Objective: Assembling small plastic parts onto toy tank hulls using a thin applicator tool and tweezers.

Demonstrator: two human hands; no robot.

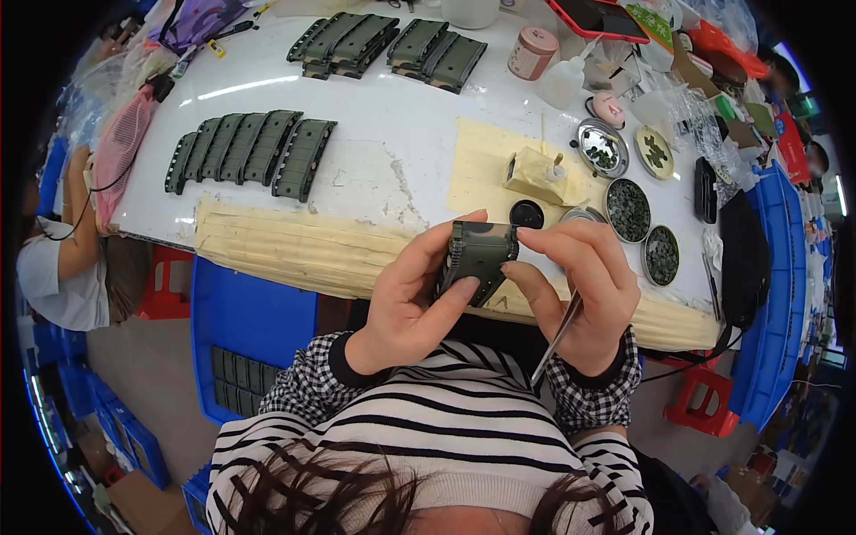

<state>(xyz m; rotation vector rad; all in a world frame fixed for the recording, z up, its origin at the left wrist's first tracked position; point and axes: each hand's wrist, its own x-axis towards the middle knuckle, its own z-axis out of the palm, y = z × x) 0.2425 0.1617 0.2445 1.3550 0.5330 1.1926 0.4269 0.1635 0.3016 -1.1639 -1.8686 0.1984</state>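
My left hand is closed round a dark green plastic part with brown camouflage patches and ridged edges, held tilted above the table's front edge. My right hand touches the part's right edge with the index fingertip, the thumb just beside it. Tucked in that hand is a pair of metal tweezers, pointing down toward my body. Whether a small piece sits between the right fingertips is too small to tell. Several similar green parts lie in a row at the left of the table.
More green parts lie at the back. On the right are tins of small green pieces, a metal dish, a tape-wrapped bottle and a black cap. A blue bin stands at lower left. Another person's arm shows far left.
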